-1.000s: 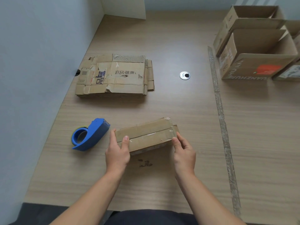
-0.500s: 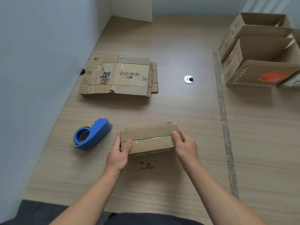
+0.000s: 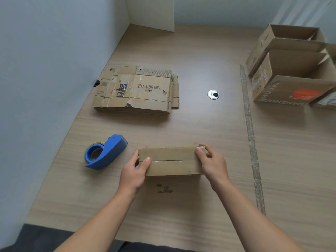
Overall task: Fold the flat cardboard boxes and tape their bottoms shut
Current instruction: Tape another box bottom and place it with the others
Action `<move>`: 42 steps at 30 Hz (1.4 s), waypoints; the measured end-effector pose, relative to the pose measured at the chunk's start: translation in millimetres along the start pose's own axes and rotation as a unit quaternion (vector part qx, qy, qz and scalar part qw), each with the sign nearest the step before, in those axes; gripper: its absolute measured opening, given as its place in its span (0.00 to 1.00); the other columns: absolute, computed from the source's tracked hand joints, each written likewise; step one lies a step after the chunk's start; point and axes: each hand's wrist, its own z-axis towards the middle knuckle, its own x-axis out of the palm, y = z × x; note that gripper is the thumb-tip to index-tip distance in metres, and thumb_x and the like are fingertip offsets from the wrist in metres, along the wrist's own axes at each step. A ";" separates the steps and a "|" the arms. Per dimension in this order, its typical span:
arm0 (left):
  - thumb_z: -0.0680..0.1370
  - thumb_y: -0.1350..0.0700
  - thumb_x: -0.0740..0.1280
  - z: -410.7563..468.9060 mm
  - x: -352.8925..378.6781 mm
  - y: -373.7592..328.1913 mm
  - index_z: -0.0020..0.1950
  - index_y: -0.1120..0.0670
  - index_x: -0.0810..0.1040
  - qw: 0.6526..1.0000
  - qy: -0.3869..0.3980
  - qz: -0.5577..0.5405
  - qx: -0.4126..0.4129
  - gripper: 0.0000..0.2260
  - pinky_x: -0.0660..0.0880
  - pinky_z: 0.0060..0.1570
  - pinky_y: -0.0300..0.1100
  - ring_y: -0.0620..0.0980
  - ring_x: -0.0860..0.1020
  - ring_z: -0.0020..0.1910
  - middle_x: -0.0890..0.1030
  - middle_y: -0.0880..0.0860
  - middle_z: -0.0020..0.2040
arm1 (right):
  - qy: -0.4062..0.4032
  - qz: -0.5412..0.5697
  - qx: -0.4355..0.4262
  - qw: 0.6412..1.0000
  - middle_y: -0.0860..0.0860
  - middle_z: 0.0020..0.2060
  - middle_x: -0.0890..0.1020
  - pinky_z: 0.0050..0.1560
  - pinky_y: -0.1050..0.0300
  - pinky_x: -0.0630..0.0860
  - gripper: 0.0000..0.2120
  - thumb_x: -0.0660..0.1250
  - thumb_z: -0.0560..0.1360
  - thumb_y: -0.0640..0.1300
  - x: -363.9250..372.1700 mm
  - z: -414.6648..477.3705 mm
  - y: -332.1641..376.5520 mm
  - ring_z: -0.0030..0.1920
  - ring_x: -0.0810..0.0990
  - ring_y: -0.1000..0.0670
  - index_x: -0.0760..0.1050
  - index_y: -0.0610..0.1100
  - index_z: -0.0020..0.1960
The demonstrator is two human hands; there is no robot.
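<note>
Snugly round the box ends, curled fingers of left hand and right hand.

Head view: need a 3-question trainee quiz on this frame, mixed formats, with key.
1. True or false: the blue tape dispenser lies on the table, held by neither hand.
2. Multiple choice: the stack of flat cardboard lies where, relative to the folded box? A) on top of it B) farther from the person, apart from it C) inside it
3. Fill in: the left hand and the right hand grip the folded box at its two opposite ___.

Key: 1 true; 2 B; 3 ends.
</note>
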 end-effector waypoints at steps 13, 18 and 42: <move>0.81 0.62 0.65 0.5 -15.0 -21.2 0.68 0.46 0.74 0.991 0.008 -0.116 0.061 0.18 0.71 0.66 0.36 0.39 0.74 0.66 0.77 0.44 0.66 | 0.075 0.199 -0.041 0.976 0.53 0.57 0.80 0.54 0.60 0.77 0.19 0.68 0.79 0.40 -15.3 -12.2 10.0 0.57 0.80 0.56 0.74 0.58 0.66; 0.80 0.67 0.65 -2.5 -15.8 -23.8 0.73 0.50 0.71 0.989 0.049 -0.132 0.054 0.24 0.76 0.56 0.31 0.39 0.78 0.61 0.81 0.45 0.62 | 0.046 0.210 -0.025 0.976 0.56 0.56 0.79 0.50 0.65 0.75 0.21 0.65 0.79 0.36 -9.9 -12.7 8.7 0.56 0.79 0.58 0.73 0.53 0.68; 0.65 0.41 0.73 -5.2 -32.0 -27.1 0.67 0.40 0.73 0.988 0.137 -0.022 0.071 0.31 0.70 0.64 0.41 0.33 0.70 0.67 0.75 0.38 0.67 | 0.086 0.282 0.037 0.955 0.47 0.66 0.75 0.58 0.49 0.77 0.34 0.67 0.69 0.67 -34.2 -8.6 7.0 0.59 0.78 0.50 0.67 0.56 0.71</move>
